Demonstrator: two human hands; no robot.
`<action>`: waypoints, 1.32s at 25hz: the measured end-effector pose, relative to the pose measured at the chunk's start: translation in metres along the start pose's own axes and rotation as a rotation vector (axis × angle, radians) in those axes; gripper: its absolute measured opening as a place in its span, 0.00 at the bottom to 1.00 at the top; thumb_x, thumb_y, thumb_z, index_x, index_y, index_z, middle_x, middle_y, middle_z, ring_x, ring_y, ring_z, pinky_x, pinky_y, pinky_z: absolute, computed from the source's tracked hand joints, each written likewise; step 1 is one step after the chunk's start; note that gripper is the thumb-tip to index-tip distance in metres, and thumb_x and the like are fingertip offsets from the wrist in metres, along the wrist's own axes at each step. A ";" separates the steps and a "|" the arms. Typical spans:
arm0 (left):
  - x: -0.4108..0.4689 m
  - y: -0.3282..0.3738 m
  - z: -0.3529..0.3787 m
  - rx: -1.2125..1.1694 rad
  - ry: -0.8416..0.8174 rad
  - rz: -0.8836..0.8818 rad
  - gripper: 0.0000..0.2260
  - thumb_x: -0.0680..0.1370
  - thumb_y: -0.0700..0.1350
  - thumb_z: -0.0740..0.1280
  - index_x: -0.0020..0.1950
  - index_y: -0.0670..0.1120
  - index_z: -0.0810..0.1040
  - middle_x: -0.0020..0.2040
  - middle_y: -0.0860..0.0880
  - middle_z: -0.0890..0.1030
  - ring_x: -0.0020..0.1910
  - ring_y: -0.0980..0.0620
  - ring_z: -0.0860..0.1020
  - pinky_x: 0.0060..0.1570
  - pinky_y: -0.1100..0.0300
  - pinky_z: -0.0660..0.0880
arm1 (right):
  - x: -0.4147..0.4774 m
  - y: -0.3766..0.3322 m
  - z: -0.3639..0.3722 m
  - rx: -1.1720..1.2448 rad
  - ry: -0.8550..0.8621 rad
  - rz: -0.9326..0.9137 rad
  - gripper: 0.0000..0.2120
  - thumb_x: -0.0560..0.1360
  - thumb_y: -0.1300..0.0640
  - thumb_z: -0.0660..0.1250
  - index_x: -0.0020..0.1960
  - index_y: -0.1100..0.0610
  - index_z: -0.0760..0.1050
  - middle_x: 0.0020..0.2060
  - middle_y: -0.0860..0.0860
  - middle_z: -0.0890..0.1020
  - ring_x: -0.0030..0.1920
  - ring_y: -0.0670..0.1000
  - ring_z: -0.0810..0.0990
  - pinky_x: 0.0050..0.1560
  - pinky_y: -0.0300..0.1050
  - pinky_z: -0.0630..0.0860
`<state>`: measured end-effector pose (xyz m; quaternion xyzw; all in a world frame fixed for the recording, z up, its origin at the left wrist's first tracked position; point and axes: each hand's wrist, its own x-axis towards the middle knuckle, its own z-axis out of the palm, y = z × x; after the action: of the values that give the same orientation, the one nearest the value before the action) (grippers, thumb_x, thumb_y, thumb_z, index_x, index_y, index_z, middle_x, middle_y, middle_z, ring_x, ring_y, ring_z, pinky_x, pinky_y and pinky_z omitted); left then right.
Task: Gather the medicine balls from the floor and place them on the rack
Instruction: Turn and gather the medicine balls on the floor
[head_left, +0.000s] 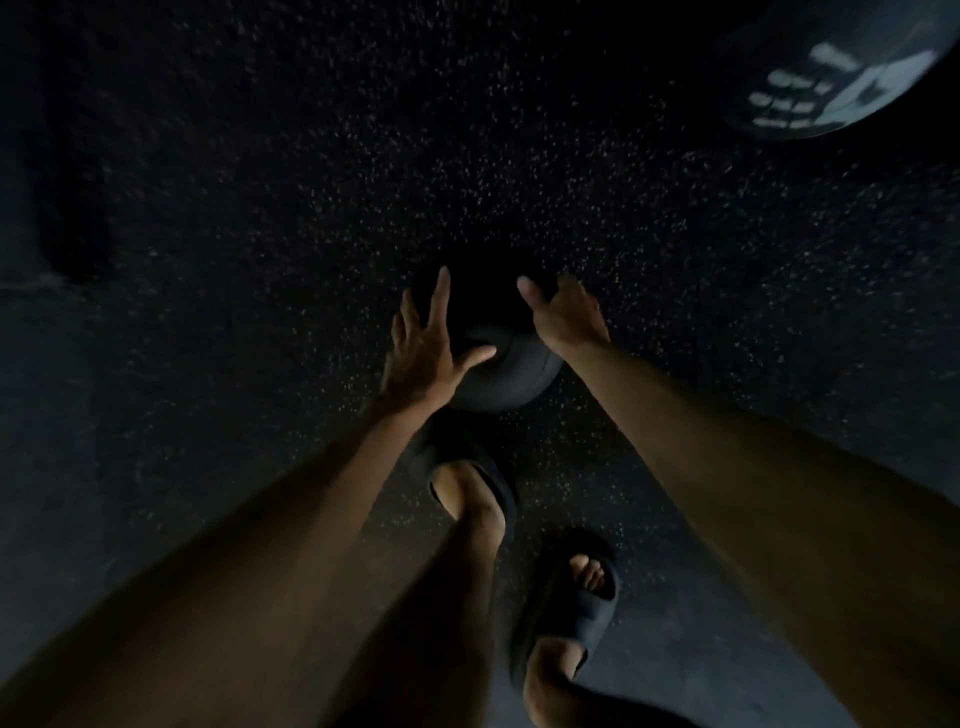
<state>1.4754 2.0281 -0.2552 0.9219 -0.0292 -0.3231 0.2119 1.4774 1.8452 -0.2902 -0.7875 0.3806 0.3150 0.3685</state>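
1. The left hand (431, 345) is spread wide with straight fingers. Its thumb reaches over the near-left face of the medicine ball (506, 376), and it holds nothing.
2. The right hand (567, 318) sits at the ball's right shoulder, thumb out. Its fingers drop out of sight, so I cannot tell whether they grip.
3. The ball rests on the speckled floor (260, 234), between the two hands and just ahead of the forward sandal (460, 447). Neither hand looks nearer.
4. Being round, it has no long axis and points nowhere; a two-sided squeeze should suit.
5. A second ball (831, 73) lies well apart, far right.
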 end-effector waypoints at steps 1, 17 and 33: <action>0.020 0.006 -0.009 0.013 -0.020 -0.045 0.47 0.71 0.68 0.67 0.81 0.59 0.43 0.78 0.38 0.53 0.75 0.32 0.59 0.68 0.36 0.66 | 0.009 -0.009 -0.003 0.022 0.028 0.013 0.36 0.77 0.29 0.51 0.74 0.55 0.65 0.69 0.60 0.72 0.69 0.63 0.70 0.67 0.57 0.68; 0.147 0.071 -0.076 -0.310 0.000 0.021 0.38 0.77 0.68 0.60 0.80 0.52 0.53 0.79 0.46 0.59 0.76 0.46 0.60 0.71 0.53 0.60 | 0.098 -0.098 -0.091 0.024 0.044 -0.002 0.46 0.72 0.25 0.56 0.81 0.47 0.47 0.77 0.58 0.62 0.75 0.64 0.61 0.72 0.63 0.64; 0.291 0.213 -0.113 -0.111 0.095 -0.230 0.35 0.76 0.70 0.58 0.77 0.51 0.61 0.73 0.39 0.64 0.71 0.35 0.65 0.68 0.39 0.63 | 0.123 -0.141 -0.173 -0.043 0.236 -0.112 0.43 0.76 0.33 0.61 0.81 0.53 0.48 0.74 0.60 0.61 0.73 0.62 0.62 0.67 0.60 0.70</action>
<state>1.7911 1.8213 -0.2584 0.9202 0.1048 -0.3025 0.2252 1.6951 1.7198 -0.2461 -0.8467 0.3701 0.2070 0.3213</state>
